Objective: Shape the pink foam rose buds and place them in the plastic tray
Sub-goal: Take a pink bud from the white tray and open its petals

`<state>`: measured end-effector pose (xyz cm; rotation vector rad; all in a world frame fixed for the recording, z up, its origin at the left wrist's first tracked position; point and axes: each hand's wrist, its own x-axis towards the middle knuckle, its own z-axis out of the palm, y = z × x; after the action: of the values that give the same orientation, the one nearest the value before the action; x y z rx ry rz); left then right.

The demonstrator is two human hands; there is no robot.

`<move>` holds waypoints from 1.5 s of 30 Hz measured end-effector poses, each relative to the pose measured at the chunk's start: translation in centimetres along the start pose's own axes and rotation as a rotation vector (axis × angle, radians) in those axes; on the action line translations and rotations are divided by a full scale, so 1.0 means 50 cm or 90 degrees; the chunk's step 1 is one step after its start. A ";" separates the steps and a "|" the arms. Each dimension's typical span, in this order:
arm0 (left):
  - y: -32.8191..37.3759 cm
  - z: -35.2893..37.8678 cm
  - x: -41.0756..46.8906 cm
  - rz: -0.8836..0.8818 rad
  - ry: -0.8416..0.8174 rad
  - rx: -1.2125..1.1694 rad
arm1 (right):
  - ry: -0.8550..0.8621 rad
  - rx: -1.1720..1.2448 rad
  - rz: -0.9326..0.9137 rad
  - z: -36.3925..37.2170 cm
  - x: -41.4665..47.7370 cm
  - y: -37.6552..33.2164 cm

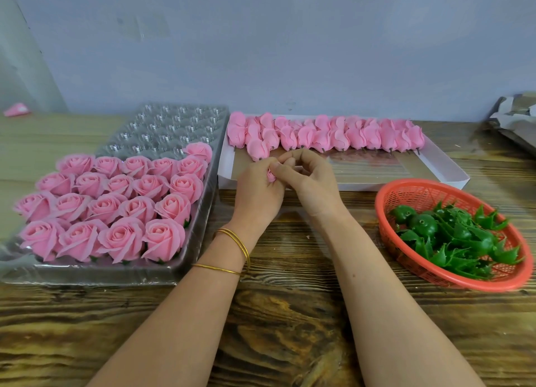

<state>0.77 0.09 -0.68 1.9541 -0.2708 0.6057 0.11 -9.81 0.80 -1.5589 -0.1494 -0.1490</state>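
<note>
My left hand [259, 188] and my right hand [311, 180] meet above the table's middle, fingers curled round one pink foam rose bud [271, 174], mostly hidden between them. To the left lies the clear plastic tray [162, 131], its near rows filled with several opened pink roses [116, 201]; its far cells are bare. Behind my hands a white cardboard box [435, 166] holds a row of several closed pink buds [327, 134] lying on their sides along its far edge.
A red plastic basket [412, 192] with several green calyx pieces [452, 235] sits at the right. Grey paper wrapping [513, 116] lies at the far right. A pink scrap [17, 109] lies at the far left. The table [290, 314] is dark wood grain.
</note>
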 end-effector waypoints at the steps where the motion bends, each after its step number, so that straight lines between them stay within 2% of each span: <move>1: -0.001 0.001 0.000 -0.005 -0.003 0.003 | 0.002 -0.002 -0.002 0.000 0.000 0.000; 6: -0.006 -0.001 0.009 -0.048 0.020 -0.011 | -0.028 0.086 0.040 0.004 -0.001 -0.001; 9: -0.009 -0.003 0.014 -0.108 0.065 -0.107 | -0.024 0.123 0.080 0.000 0.006 0.001; 12: -0.011 -0.001 0.017 -0.168 0.087 -0.198 | -0.031 0.045 0.051 -0.003 0.010 0.007; 17: -0.012 0.010 0.020 -0.237 0.082 -0.364 | -0.137 -0.014 0.027 0.010 0.004 0.019; 24: -0.007 0.014 0.022 -0.263 0.059 -0.431 | -0.109 -0.026 -0.008 0.009 0.008 0.027; 31: -0.005 0.004 0.021 -0.270 0.024 -0.451 | -0.180 0.025 -0.018 0.001 0.010 0.030; 38: -0.004 0.002 0.022 -0.271 0.031 -0.444 | -0.219 0.041 -0.003 0.001 0.006 0.029; 45: 0.005 0.005 0.022 -0.311 0.042 -0.496 | -0.160 0.013 0.012 0.002 0.008 0.026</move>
<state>1.68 -0.17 0.00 1.1751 0.0258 0.1876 0.78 -9.70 -0.41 -1.5540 -0.3325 0.0645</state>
